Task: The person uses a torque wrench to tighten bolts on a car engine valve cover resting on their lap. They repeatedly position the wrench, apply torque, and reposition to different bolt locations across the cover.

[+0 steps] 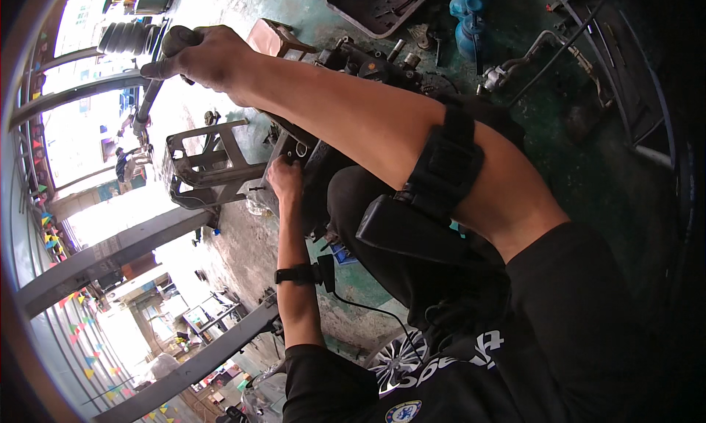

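My right hand (209, 61) is raised at the upper left, its arm reaching across the view. Its fingers are wrapped round a tool with a rounded, grey-brown end (181, 39); a straight grey shaft (150, 103) runs down below the fist. Lower and nearer, my left hand (285, 177) is closed against a dark metal part (300, 152) with round holes. What its fingers grip, if anything, is hidden. Beside that hand stands a grey metal frame (213, 158) with open gaps.
Dark machine parts (375, 66) lie beyond my right forearm. Farther back are a tray of tools (382, 8), a blue bottle (469, 19) and a small stool (273, 37). Bent metal piping (544, 52) is at the right. A spoked wheel (401, 357) sits near my body.
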Demonstrator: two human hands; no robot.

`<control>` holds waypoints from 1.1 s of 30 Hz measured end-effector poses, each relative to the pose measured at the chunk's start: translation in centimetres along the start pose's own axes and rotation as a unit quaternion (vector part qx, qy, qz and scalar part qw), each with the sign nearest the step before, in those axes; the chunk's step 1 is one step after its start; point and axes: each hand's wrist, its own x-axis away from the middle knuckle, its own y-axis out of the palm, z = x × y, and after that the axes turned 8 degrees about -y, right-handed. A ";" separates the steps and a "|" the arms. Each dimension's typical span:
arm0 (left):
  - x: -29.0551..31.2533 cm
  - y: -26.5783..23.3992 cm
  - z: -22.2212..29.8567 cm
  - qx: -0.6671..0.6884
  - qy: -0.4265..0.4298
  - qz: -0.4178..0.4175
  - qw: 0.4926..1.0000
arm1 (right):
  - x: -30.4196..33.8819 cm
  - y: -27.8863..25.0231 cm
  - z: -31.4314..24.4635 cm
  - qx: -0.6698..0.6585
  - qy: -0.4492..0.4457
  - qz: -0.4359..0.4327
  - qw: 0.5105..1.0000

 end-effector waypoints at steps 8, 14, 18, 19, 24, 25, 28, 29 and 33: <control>1.0 -1.4 -0.3 0.207 -0.030 0.050 0.977 | 0.0 0.3 0.1 -0.004 0.016 0.014 1.000; 0.4 -1.4 -0.6 0.321 -0.081 -0.013 0.944 | 0.2 0.4 0.3 0.010 0.014 0.022 1.000; -0.1 -1.2 -1.1 0.294 -0.011 -0.012 0.956 | -0.2 0.2 0.7 0.016 0.014 0.013 1.000; -0.1 -1.2 -1.3 0.280 -0.005 -0.010 0.960 | -0.3 0.2 0.7 0.013 0.014 0.013 1.000; -0.3 -1.7 -1.6 0.291 -0.012 -0.055 0.955 | -0.4 0.1 0.9 0.000 0.007 0.013 1.000; -0.5 -1.9 -1.6 0.293 -0.008 -0.065 0.954 | -0.4 0.1 0.9 0.000 0.007 0.021 1.000; -0.8 -2.2 -1.6 0.270 0.017 -0.068 0.960 | -0.3 0.2 0.9 0.008 0.020 0.029 0.999; -0.9 -2.3 -1.5 0.258 0.027 -0.065 0.964 | -0.3 0.2 0.9 0.019 0.025 0.029 0.999; -0.6 -2.7 -0.8 0.262 0.009 -0.064 0.963 | -0.2 0.3 1.0 0.014 0.018 0.020 1.000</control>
